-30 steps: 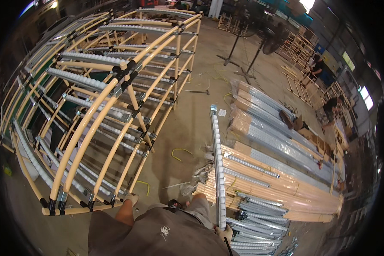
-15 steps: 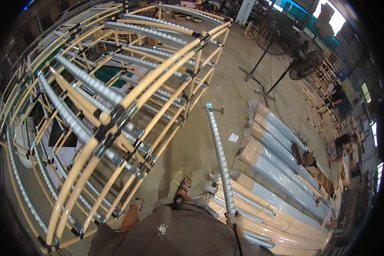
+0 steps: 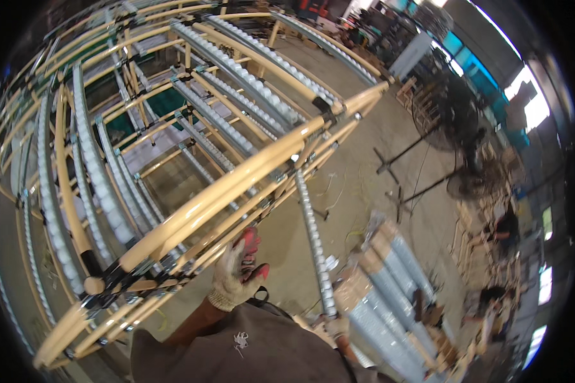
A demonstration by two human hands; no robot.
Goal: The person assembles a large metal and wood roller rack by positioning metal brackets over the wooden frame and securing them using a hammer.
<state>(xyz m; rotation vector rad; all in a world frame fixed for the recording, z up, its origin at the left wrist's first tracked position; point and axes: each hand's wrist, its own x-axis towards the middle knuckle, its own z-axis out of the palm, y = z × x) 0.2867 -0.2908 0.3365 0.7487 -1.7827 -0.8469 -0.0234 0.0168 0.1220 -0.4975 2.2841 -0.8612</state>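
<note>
My left hand, in a pale knitted glove with red fingertips, is raised in front of my apron. Its thumb and bent fingers stand apart, and I see nothing held between them. Close beyond it runs the near rail of a large rack of cream pipes with black and metal joints. My right hand, low on the right, is closed round the near end of a roller track, a metal channel with a row of white rollers. The track slants up and away, its far end close to the rack's side; whether they touch I cannot tell.
Several roller tracks are fitted across the rack. Plastic-wrapped bundles of grey metal lengths lie on the floor to the right. Stand fans and their legs are farther off. A person is at the far right among cream pipe frames.
My left hand has come into view beside the rack. My view has turned and the rack looks nearer. The roller track in my right hand now has its far end by the rack.
</note>
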